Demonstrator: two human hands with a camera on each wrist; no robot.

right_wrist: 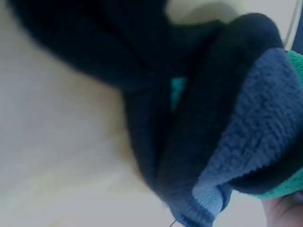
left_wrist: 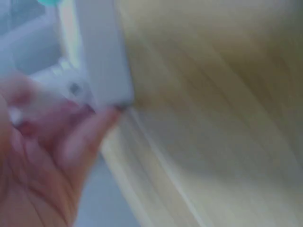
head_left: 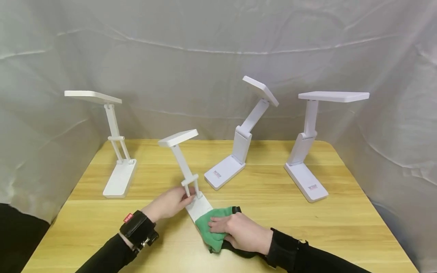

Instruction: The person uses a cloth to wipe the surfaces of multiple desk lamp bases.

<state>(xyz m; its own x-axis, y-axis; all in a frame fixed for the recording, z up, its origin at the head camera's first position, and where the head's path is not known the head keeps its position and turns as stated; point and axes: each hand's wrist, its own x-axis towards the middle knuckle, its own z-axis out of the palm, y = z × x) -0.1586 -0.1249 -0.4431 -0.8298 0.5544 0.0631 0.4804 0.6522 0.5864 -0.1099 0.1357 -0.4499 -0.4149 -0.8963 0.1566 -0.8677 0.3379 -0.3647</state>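
Note:
A white folding desk lamp (head_left: 199,206) stands at the front middle of the table, its arm raised and its head tilted. My left hand (head_left: 172,203) grips the back end of its base by the hinge; in the left wrist view the thumb (left_wrist: 90,142) lies against a corner of the base. Over the front of that base lies a green cloth (head_left: 213,231) with a dark edge, held against it by my right hand (head_left: 244,231). Seen from the right wrist, the cloth is bunched, showing a grey-blue fuzzy side (right_wrist: 265,109) and wide black trim.
Three more white desk lamps stand unfolded behind: one at the left (head_left: 120,178), one at back centre (head_left: 225,172) and one at the right (head_left: 306,182). They stand on a wooden table (head_left: 341,235). Pale grey fabric (head_left: 205,68) hangs at the back and sides.

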